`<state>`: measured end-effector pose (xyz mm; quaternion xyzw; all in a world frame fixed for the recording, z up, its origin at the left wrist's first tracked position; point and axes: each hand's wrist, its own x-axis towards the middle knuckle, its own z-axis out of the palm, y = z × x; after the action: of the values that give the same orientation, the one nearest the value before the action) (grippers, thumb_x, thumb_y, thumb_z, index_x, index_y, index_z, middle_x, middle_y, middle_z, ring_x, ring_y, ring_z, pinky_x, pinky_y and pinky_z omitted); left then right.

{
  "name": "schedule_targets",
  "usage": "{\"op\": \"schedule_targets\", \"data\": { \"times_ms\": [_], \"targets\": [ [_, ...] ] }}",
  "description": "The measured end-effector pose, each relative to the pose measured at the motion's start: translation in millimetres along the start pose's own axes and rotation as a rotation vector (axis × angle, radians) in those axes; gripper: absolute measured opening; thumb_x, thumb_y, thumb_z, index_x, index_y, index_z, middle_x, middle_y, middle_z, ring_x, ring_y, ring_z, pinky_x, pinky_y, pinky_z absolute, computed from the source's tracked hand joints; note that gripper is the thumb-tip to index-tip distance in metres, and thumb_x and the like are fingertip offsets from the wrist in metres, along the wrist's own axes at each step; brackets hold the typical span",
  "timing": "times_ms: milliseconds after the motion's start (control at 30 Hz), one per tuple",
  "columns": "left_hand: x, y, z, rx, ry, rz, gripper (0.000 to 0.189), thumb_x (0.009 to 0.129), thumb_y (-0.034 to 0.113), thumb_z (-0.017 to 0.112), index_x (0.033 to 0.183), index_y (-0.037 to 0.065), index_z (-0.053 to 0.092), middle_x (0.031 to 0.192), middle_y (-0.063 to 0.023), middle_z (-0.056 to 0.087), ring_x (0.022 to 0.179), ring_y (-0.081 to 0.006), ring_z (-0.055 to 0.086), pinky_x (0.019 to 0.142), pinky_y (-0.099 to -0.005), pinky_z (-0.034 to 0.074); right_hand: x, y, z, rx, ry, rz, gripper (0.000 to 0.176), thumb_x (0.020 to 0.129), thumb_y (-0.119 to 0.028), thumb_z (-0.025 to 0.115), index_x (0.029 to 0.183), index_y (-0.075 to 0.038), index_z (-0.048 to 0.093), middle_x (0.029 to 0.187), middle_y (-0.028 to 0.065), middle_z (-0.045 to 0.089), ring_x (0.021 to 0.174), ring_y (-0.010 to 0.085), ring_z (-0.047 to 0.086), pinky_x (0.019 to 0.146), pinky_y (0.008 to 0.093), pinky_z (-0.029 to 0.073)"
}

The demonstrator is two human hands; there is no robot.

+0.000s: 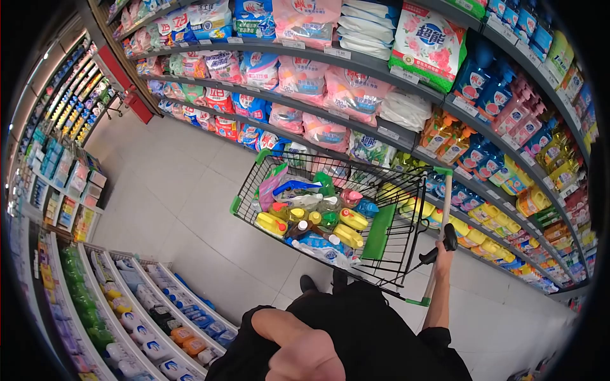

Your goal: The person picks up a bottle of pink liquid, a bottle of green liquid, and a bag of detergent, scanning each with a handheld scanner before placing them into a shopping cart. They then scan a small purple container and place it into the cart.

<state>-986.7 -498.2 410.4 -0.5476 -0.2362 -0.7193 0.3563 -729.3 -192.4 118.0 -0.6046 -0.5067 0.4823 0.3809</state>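
My right hand (443, 255) is closed around the push handle (446, 206) of a shopping cart (381, 232). Beside its fingers a black fitting (450, 238) is attached to the handle. Close to the camera, at the bottom, my left hand (305, 359) is raised in front of my body; its fingers are not clear. Inside the cart's wire basket lie several bottles, among them a yellow bottle (271, 223) and a pink-capped bottle (350, 197). A blue-and-white bag (321, 247) and a pink-and-green pack (271, 185) lie there too.
A long shelf (267, 47) of detergent bags and bottles runs along the far side and right. Another shelf (136, 305) with bottles stands at lower left. Grey tiled floor (171, 184) stretches left of the cart. A red stand (135, 105) is at the aisle's end.
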Motion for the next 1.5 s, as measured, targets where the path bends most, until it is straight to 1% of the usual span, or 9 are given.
{"op": "schedule_targets", "data": {
  "times_ms": [67, 133, 233, 500, 567, 667, 833, 1133, 1500],
  "targets": [
    [3.8, -12.3, 1.5, -0.252, 0.059, -0.04, 0.008, 0.092, 0.011, 0.062, 0.088, 0.011, 0.055, 0.087, 0.0011, 0.066, 0.074, -0.0168, 0.062, 0.078, -0.0328, 0.045, 1.6, 4.8, -1.5, 0.003, -0.027, 0.011, 0.031, 0.08, -0.013, 0.064, 0.108, -0.002, 0.058, 0.093, 0.0016, 0.052, 0.086, 0.0141, 0.049, 0.078, 0.0296, 0.041],
    [10.5, -19.6, -7.5, -0.7, -0.184, -0.307, 0.01, 0.094, 0.013, 0.06, 0.085, 0.01, 0.059, 0.073, -0.0043, 0.063, 0.062, -0.0198, 0.059, 0.07, -0.0343, 0.046, -1.7, 0.5, 0.9, 0.034, -0.017, -0.009, 0.028, 0.08, -0.012, 0.064, 0.106, -0.003, 0.058, 0.09, 0.0008, 0.052, 0.084, 0.0134, 0.049, 0.077, 0.0293, 0.041],
    [15.1, -7.4, 2.2, -0.862, -0.131, -0.585, 0.018, 0.098, 0.018, 0.057, 0.083, 0.007, 0.062, 0.075, -0.009, 0.063, 0.064, -0.0207, 0.059, 0.068, -0.0345, 0.046, -0.6, 3.1, 0.4, 0.023, -0.031, -0.012, 0.027, 0.08, -0.013, 0.064, 0.105, -0.004, 0.058, 0.09, 0.0005, 0.052, 0.084, 0.0133, 0.049, 0.076, 0.0294, 0.041],
    [-2.5, -12.2, 10.8, -1.432, -0.259, -0.747, 0.044, 0.097, 0.039, 0.056, 0.103, -0.004, 0.064, 0.083, -0.0149, 0.063, 0.069, -0.029, 0.061, 0.066, -0.0398, 0.047, 10.5, 26.4, -2.8, 0.026, 0.001, -0.059, 0.028, 0.08, -0.015, 0.065, 0.104, -0.004, 0.058, 0.09, 0.0014, 0.052, 0.084, 0.0145, 0.049, 0.077, 0.03, 0.04],
    [-16.6, 6.6, 18.4, -1.459, -0.092, -0.747, 0.049, 0.095, 0.041, 0.057, 0.108, -0.007, 0.063, 0.088, -0.0175, 0.064, 0.072, -0.0322, 0.061, 0.067, -0.041, 0.046, -4.7, 4.1, 0.7, 0.018, 0.033, -0.005, 0.025, 0.078, -0.018, 0.068, 0.096, -0.001, 0.06, 0.083, 0.0016, 0.053, 0.078, 0.0147, 0.051, 0.07, 0.0312, 0.042],
    [-3.4, -2.2, 19.9, -1.545, -0.094, -0.878, 0.047, 0.095, 0.036, 0.058, 0.11, -0.008, 0.062, 0.089, -0.0181, 0.064, 0.071, -0.0335, 0.061, 0.068, -0.0417, 0.046, -2.3, 8.9, 0.7, 0.016, 0.021, -0.023, 0.025, 0.079, -0.018, 0.068, 0.095, -0.001, 0.06, 0.083, 0.0018, 0.053, 0.078, 0.0145, 0.051, 0.07, 0.031, 0.041],
    [-6.2, -26.8, 20.0, -1.676, -0.325, -0.743, 0.026, 0.1, 0.018, 0.052, 0.096, -0.004, 0.068, 0.084, -0.0145, 0.065, 0.071, -0.0303, 0.062, 0.066, -0.0396, 0.046, -1.1, 7.3, -1.3, 0.0, -0.023, 0.047, 0.031, 0.079, -0.018, 0.066, 0.106, -0.003, 0.059, 0.092, 0.0026, 0.054, 0.085, 0.0144, 0.051, 0.076, 0.0291, 0.041],
    [10.1, -41.5, 14.9, -1.316, -0.396, -0.601, 0.018, 0.097, 0.009, 0.057, 0.09, -0.001, 0.069, 0.089, -0.0111, 0.069, 0.072, -0.0234, 0.063, 0.069, -0.0367, 0.046, -3.5, 5.3, 0.4, 0.079, -0.016, -0.007, 0.026, 0.081, -0.02, 0.067, 0.099, -0.002, 0.061, 0.085, 0.0015, 0.054, 0.08, 0.0139, 0.052, 0.073, 0.03, 0.041],
    [10.4, -34.2, -3.2, -0.618, -0.21, -0.391, 0.018, 0.093, 0.006, 0.057, 0.076, 0.008, 0.064, 0.089, -0.009, 0.071, 0.075, -0.0205, 0.066, 0.079, -0.0348, 0.047, -0.8, 10.0, -0.6, 0.023, 0.022, -0.019, 0.026, 0.08, -0.02, 0.067, 0.097, -0.001, 0.062, 0.086, 0.0024, 0.054, 0.08, 0.0145, 0.051, 0.074, 0.0307, 0.041]
  ]
}}
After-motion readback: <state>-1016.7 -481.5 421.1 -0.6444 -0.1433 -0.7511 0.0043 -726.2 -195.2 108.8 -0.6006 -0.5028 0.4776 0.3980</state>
